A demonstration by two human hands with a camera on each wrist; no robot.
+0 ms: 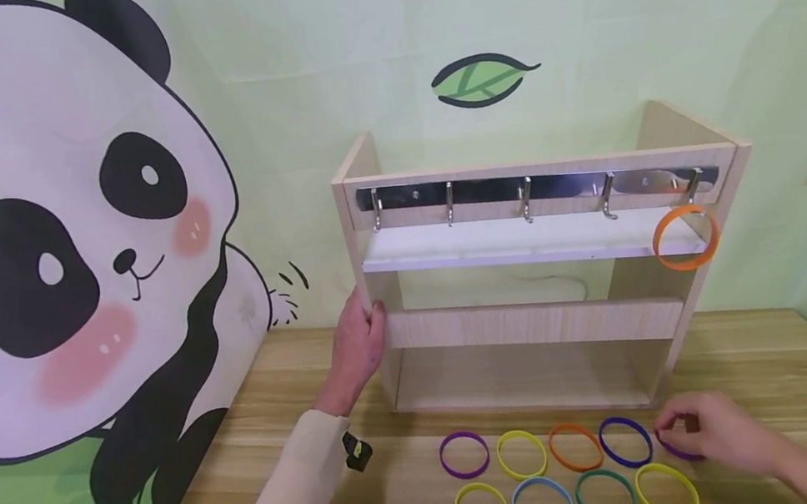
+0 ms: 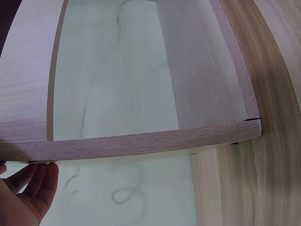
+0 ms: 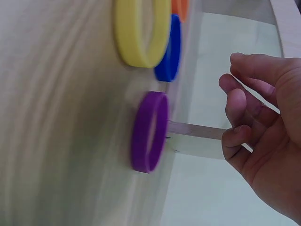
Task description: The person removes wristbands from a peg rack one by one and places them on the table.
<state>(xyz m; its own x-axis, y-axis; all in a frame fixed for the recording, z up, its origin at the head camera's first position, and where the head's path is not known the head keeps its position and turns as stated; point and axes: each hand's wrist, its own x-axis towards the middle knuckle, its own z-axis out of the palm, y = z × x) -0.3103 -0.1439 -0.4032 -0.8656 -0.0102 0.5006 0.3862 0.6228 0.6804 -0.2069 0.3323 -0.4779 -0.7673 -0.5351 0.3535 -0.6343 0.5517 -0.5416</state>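
My left hand (image 1: 358,346) is at the left side panel of a light wooden shelf rack (image 1: 533,324), its fingers (image 2: 44,188) resting against the panel's outer face. Over a purple wristband (image 3: 141,134) on the table hovers my right hand (image 1: 727,426). Its fingers are loosely bent, and the right wrist view shows a gap between them and the band. An orange wristband (image 1: 712,243) hangs from the rightmost metal hook (image 1: 693,184) of the rack. A blue wristband (image 1: 626,441) and a yellow wristband (image 1: 667,492) lie just left of the right hand.
Two rows of wristbands lie before the rack, among them another purple band (image 1: 464,455), an orange band (image 1: 575,446) and a green band (image 1: 606,498). A small black object (image 1: 356,451) is by the left forearm. Behind stands a panda-printed backdrop (image 1: 268,134).
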